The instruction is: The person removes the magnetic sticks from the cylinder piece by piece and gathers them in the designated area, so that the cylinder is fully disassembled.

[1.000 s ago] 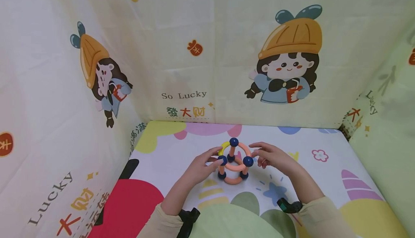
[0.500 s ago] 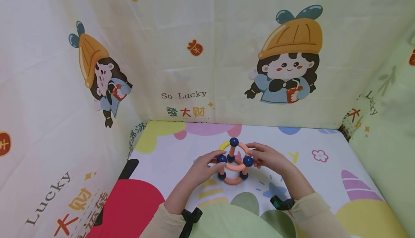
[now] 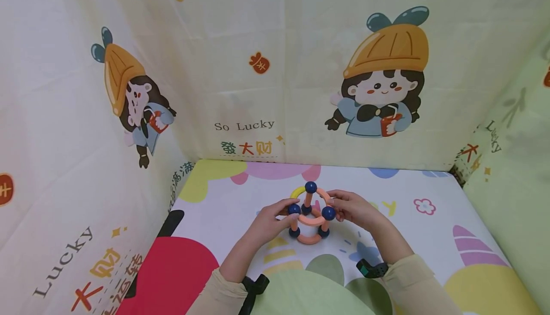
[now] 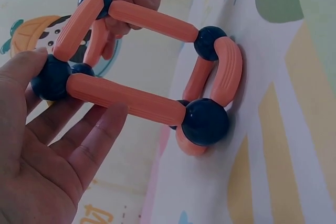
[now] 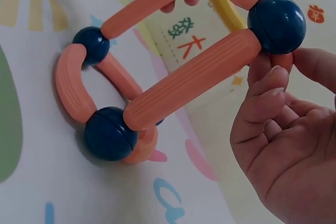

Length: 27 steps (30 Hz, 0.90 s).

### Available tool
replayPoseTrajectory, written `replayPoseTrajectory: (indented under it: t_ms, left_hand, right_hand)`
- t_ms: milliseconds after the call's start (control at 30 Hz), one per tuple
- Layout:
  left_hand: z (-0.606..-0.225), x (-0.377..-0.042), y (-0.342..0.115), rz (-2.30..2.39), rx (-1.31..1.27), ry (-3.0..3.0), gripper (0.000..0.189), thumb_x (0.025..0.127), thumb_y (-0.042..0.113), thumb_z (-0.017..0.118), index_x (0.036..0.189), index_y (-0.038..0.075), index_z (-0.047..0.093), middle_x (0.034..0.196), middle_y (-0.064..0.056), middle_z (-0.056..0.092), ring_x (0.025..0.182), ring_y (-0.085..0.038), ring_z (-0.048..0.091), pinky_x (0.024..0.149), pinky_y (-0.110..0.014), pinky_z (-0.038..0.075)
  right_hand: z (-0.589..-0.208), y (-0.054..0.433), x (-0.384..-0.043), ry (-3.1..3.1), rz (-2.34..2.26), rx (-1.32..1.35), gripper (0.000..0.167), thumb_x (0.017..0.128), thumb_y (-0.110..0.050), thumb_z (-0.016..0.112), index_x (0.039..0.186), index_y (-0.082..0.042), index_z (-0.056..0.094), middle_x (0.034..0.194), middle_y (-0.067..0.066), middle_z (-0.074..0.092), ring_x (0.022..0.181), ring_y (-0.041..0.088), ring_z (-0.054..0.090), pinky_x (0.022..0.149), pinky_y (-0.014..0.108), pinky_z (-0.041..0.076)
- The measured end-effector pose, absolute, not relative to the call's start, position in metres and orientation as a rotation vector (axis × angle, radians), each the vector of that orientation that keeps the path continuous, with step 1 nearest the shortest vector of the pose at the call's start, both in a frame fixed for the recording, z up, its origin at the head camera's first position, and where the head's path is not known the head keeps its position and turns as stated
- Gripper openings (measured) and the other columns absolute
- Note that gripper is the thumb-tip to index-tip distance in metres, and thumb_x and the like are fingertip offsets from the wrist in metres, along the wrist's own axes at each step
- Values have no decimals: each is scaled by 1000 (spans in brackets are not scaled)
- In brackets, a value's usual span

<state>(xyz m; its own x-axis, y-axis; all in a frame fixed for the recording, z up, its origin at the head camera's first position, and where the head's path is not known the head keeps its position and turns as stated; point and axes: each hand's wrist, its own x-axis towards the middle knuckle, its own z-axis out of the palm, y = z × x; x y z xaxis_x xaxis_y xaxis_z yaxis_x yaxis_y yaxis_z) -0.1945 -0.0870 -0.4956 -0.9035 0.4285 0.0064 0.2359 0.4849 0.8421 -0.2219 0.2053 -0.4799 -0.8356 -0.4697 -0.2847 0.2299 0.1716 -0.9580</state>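
A toy frame of salmon rods and dark blue balls stands on the patterned table in the head view. Three upright rods join a lower ring of curved rods to an upper one, which includes one yellow curved rod. My left hand pinches the upper left ball between thumb and fingers; its other fingers lie by the upright rod. On the other side, my right hand pinches a curved rod just behind the upper right ball. That rod is partly hidden by the ball in the right wrist view.
Printed cloth walls enclose the table at the back and both sides. A black strip lies at the table's left edge. Dark wrist devices sit by both sleeves.
My right hand has moved left from beside the frame and taken hold of its upper right part. The left fingers have closed in on the left ball. The frame stays about in place.
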Motion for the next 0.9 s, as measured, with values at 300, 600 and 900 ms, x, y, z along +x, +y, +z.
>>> replayPoseTrajectory:
  t_ms: [300,600,900]
  left_hand:
    - [-496,-195,-88,1364,581,2548,51,92,58,58,139,40,54,126,7,66,113,-15,65,83,-27,57]
    - [-493,-194,-88,1367,551,2525,49,91,58,60,137,43,54,127,5,66,115,-16,64,84,-28,57]
    - [-494,-195,-88,1378,550,2518,49,91,58,61,137,43,55,127,5,66,114,-16,64,83,-26,57]
  right_hand:
    - [-484,204,-223,1956,-1674,-215,48,102,-23,53,144,-4,41,86,2,61,75,19,52,70,25,49]
    - [-489,203,-225,2068,-1607,-188,50,99,-32,58,144,-12,45,87,5,58,77,22,54,76,31,48]
    - [-507,201,-233,2165,-1553,-141,51,96,-40,62,137,-11,54,105,8,63,85,26,57,77,32,50]
